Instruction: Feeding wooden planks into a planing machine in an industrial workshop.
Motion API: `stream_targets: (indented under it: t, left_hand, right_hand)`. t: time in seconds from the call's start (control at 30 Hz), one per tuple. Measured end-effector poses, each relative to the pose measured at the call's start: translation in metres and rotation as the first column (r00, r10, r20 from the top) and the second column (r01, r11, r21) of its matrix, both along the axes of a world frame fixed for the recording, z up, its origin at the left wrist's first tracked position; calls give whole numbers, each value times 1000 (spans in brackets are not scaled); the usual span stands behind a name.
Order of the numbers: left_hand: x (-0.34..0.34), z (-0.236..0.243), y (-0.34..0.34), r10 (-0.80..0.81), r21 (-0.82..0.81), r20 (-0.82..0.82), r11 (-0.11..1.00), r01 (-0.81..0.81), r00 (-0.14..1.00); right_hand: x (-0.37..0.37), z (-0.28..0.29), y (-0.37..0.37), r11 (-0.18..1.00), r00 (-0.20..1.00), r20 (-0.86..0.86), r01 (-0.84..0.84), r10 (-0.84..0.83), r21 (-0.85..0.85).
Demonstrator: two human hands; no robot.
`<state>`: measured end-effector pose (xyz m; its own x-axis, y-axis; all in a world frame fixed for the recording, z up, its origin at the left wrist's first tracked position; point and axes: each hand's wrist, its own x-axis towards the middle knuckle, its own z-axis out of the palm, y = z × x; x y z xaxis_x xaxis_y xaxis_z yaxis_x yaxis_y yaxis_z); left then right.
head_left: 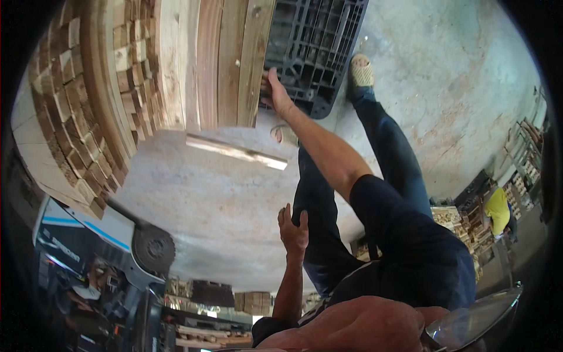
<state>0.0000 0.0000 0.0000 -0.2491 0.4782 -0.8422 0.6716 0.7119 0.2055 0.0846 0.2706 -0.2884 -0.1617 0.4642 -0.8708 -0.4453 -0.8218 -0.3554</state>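
Note:
My right hand point(277, 94) reaches to the stacked long planks point(229, 58), its fingers apart at the side of the outermost board, beside the black plastic pallet point(311, 53); it seems to touch the board without a clear grip. My left hand point(293, 232) hangs lower, beside my left leg, empty with fingers apart. A loose wooden batten point(234, 151) lies by itself on the concrete floor below the stack. Short cut blocks point(82, 111) are piled in rows at the left.
A white and black machine point(82, 223) with a round dark part stands at lower left. A person point(498, 214) in a yellow top is at far right, near wood piles point(451, 226). My sandalled feet are beside the pallet. More timber point(252, 302) lines the background.

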Motion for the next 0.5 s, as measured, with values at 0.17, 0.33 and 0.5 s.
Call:
stream_targets:
  t: [0.17, 0.33, 0.5]
  left_hand:
    - [-6, 4, 18, 2, -91, -45, 996, -6, 999]
    - [-8, 5, 23, -30, -66, -36, 997, 27, 999]
    - [-10, 3, 25, -42, -50, -42, 998, 40, 998]
  right_hand:
    - [-12, -7, 14, 980, 989, 53, 144, -137, -136]
    - [-3, -9, 14, 973, 988, 80, 143, -131, -179]
    - [-13, 14, 11, 987, 989, -2, 147, -147, 61]
